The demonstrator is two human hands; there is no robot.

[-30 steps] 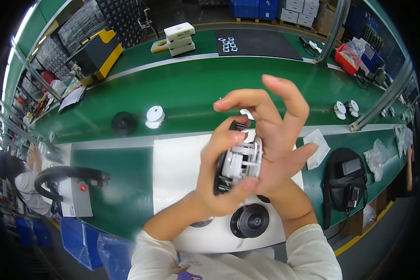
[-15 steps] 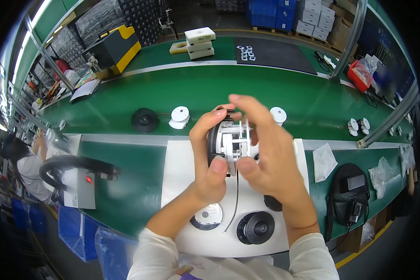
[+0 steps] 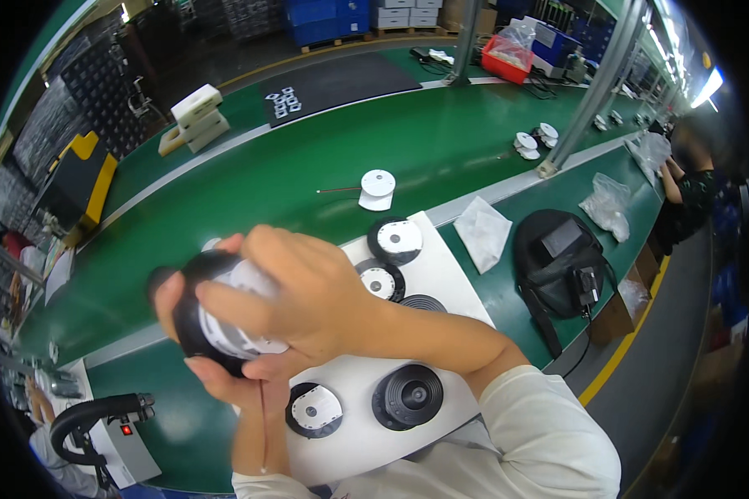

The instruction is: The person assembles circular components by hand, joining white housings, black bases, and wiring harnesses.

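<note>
Above a white work mat (image 3: 441,287) on a green bench, a person's two hands clasp a round black-and-white device (image 3: 216,320). The right hand (image 3: 295,291) wraps over its top, fingers closed around it; the left hand (image 3: 216,366) cups it from beneath. On the mat lie round black parts (image 3: 408,396) with white discs. Just right of the mat sits a black bag (image 3: 562,262).

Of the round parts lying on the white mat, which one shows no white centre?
The all-black ribbed disc at the mat's near edge, beside the right forearm. The other discs show white centres.
</note>
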